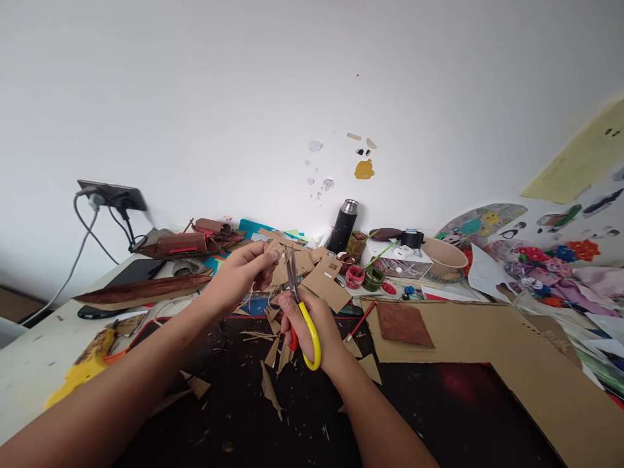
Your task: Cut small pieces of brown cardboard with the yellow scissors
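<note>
- The left hand [246,268] pinches a small brown scrap [273,247] between thumb and fingers; its exact outline is hard to make out.
- The right hand [316,331] is closed around the yellow and red handles of the scissors [292,276], blades pointing up beside the scrap; whether they touch it, one cannot tell.
- Beneath the hands, offcuts [270,390] litter a black mat [234,429].
- Just beyond them, a cardboard piece [325,283] in a heap bears a small dark printed label, too small to read.
- Right of the heap stand a black flask [344,227], no brand legible, a red jar [355,278] and a green jar [374,279].
- Farther right, a brown square [403,325] lies on a cardboard sheet [453,325], whose dark print is unreadable.
- At left, a yellow tool [82,370] rests on the white bench [24,370].
</note>
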`<state>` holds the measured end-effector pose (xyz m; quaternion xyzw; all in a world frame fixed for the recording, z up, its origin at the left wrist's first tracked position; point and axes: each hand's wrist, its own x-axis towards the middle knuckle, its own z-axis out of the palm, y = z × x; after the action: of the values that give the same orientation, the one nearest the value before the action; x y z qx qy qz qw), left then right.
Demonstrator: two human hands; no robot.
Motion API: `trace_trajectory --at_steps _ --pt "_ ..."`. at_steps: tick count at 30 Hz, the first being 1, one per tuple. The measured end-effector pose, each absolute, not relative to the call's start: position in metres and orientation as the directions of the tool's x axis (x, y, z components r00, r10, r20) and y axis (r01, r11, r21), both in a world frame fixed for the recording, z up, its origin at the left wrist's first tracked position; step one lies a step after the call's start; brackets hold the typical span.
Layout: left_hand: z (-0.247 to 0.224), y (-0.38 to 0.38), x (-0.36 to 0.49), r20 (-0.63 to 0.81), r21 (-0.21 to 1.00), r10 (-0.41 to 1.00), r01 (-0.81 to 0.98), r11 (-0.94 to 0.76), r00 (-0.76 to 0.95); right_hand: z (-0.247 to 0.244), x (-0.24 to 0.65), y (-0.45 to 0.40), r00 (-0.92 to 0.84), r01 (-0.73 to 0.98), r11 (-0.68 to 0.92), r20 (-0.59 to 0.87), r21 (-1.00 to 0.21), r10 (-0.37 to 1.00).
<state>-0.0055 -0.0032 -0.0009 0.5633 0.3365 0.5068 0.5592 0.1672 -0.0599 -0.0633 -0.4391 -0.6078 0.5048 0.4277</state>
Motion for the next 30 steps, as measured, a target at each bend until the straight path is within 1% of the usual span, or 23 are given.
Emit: trace_trajectory --at_steps 3,8,14,22,25,30 --pt "-0.0009 -0.0034 -0.0044 0.195 0.975 0.954 -0.151 -0.163 0.229 -0.0606 0.1664 -0.061 -0.246 0.11 0.116 0.086 -0.987 0.965" --pt "-0.0033 -0.0058 -0.0011 0.185 0.983 0.951 -0.047 -0.179 0.248 -0.0567 0.1655 -0.0621 -0.293 0.165 0.129 0.077 -0.978 0.953" --pt "-0.0029 -0.0088 -0.0006 0.184 0.977 0.934 0.05 -0.209 0.306 -0.0604 0.1652 -0.0614 -0.282 0.13 0.128 0.087 -0.983 0.956" --pt "-0.0028 -0.0093 -0.0017 0.157 0.981 0.929 0.056 -0.186 0.334 -0.0569 0.1662 -0.0629 -0.271 0.114 0.141 0.106 -0.983 0.957" --pt "-0.0047 -0.0087 -0.002 0.16 0.982 0.928 0.043 -0.185 0.337 -0.056 0.1659 -0.0639 -0.268 0.109 0.129 0.096 -0.986 0.959" --pt "-0.006 -0.0072 -0.004 0.164 0.977 0.923 0.072 -0.201 0.348 -0.0544 0.165 -0.0644 -0.27 0.106 0.114 0.082 -0.988 0.959"
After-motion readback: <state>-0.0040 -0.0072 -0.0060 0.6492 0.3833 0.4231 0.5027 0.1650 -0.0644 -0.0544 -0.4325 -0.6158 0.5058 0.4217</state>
